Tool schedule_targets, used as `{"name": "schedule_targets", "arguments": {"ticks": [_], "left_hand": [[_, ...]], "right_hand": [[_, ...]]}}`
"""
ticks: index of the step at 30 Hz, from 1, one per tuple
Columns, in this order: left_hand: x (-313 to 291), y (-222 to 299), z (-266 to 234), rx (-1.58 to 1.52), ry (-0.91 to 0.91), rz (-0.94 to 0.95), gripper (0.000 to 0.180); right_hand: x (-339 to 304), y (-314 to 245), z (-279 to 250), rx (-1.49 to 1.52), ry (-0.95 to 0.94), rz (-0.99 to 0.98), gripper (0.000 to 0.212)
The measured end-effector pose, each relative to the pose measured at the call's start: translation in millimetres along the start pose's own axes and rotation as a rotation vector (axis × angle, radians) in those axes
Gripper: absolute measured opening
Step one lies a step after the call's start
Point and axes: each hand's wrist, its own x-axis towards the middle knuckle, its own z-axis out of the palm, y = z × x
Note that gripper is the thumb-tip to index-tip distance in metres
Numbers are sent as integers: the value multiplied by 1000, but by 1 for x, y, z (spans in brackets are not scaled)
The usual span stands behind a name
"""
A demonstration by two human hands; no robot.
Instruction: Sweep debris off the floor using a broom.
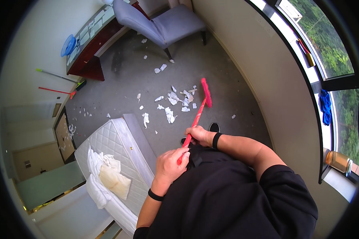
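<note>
Both my hands are wrapped round the red handle of a broom (198,115). My left hand (170,164) closes on the top end of the stick, near my waist. Further down the handle, my right hand (200,136) grips it in front of my body. The broom's bright pink head rests on the grey floor ahead of me, just right of a loose cluster of crumpled white paper scraps (172,98). A torn paper piece (146,119) lies a little apart, nearer the bed.
A bed with a bare quilted mattress (101,137) stands at left, bearing a stained pillow (115,176). A grey chair (179,24) and dark red desk (87,59) are at the far side. Another broom (80,85) leans by the left wall. A windowed wall (243,55) borders the right.
</note>
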Motion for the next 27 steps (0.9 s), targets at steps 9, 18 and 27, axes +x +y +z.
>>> {"name": "schedule_targets", "arguments": {"ticks": [9,18,27], "left_hand": [[3,9,8,0,-5,0,16],[5,7,14,-13,-52,-34,27],[0,5,17,-66,-49,-128,24]], "right_hand": [[-6,2,-13,46,-15,-23,21],[-5,-2,-20,41,89,31,20],[-1,-4,-18,-2,88,42,17]]}}
